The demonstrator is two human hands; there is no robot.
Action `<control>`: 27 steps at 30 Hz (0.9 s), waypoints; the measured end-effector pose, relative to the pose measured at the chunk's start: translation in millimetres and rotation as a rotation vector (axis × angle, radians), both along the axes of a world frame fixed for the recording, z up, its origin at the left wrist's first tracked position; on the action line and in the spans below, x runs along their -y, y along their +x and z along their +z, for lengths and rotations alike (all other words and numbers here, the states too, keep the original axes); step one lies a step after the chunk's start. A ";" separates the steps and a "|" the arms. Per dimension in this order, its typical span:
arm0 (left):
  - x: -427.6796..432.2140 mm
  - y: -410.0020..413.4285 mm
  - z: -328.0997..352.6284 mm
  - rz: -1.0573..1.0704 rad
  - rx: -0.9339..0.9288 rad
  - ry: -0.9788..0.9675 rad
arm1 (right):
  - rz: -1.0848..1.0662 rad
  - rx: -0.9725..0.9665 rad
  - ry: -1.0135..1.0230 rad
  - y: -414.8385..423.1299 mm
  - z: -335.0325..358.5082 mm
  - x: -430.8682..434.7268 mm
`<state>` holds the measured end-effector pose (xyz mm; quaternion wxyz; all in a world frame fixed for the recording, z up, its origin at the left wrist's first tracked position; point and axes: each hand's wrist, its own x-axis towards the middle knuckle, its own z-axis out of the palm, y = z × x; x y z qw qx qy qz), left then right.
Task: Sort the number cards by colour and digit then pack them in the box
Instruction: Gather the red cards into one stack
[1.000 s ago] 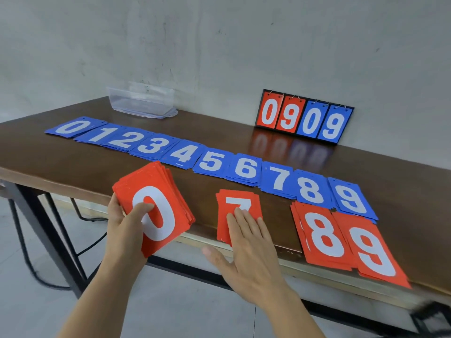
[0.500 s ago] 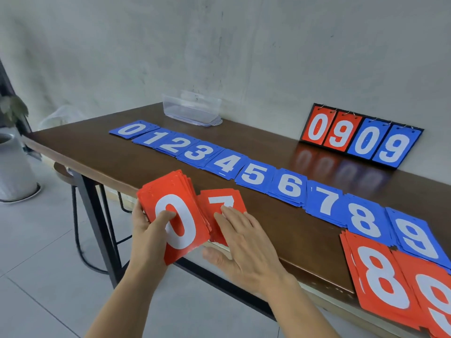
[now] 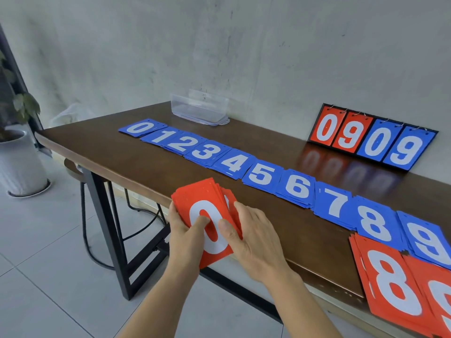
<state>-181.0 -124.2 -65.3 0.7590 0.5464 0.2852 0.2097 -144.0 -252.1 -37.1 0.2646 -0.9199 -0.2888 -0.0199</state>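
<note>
Holding a red stack (image 3: pixel 202 198) just over the front edge of the table (image 3: pixel 109 152), both hands have closed on it. The left hand (image 3: pixel 185 236) grips it from below and from the left side, thumb laid across the white 0 on the top card. The right hand (image 3: pixel 256 240) has its thumb on that same 0 and its fingers curled round the stack's right edge. The cards are fanned a little, and a scrap of white print peeks out under the top card; I cannot tell which digit it is.

Behind the stack a blue row (image 3: pixel 262 175) runs across the table from far left to near right, piles 0 to 9, each touching or overlapping the next. In front of the blue 8 and 9 lie a red 8 pile (image 3: pixel 390 284) and a red 9 pile (image 3: pixel 439 296), side by side and hanging over the front edge.

A clear box (image 3: pixel 199 108) stands at the back by the wall, apart from the cards. A scoreboard (image 3: pixel 371 137) leans on the wall reading 0 9 0 9, two red, two blue. On the floor at the left is a white pot (image 3: pixel 19 162), and a stool (image 3: pixel 73 167) stands under the table's end.
</note>
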 end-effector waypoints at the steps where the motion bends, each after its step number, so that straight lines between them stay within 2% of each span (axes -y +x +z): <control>1: -0.5 -1.1 0.1 -0.008 0.001 -0.007 | 0.011 -0.009 0.015 -4.1 -1.1 -4.1; 7: -3.4 -13.3 0.2 0.000 0.040 -0.038 | 0.049 -0.089 0.104 -24.1 -7.5 -13.3; 11: -1.4 -15.3 -1.2 -0.015 0.086 -0.056 | 0.011 -0.096 0.102 -34.5 -5.3 13.1; 17: 15.3 -16.6 6.0 -0.101 0.151 -0.053 | -0.447 0.184 -0.055 -41.6 1.8 113.5; 21: 25.3 -11.7 13.3 -0.142 0.178 -0.026 | -0.638 0.150 -0.280 -39.2 2.7 156.1; 27: 41.4 -0.7 14.6 -0.113 0.184 -0.012 | -0.532 0.067 -0.310 -54.7 -9.1 159.2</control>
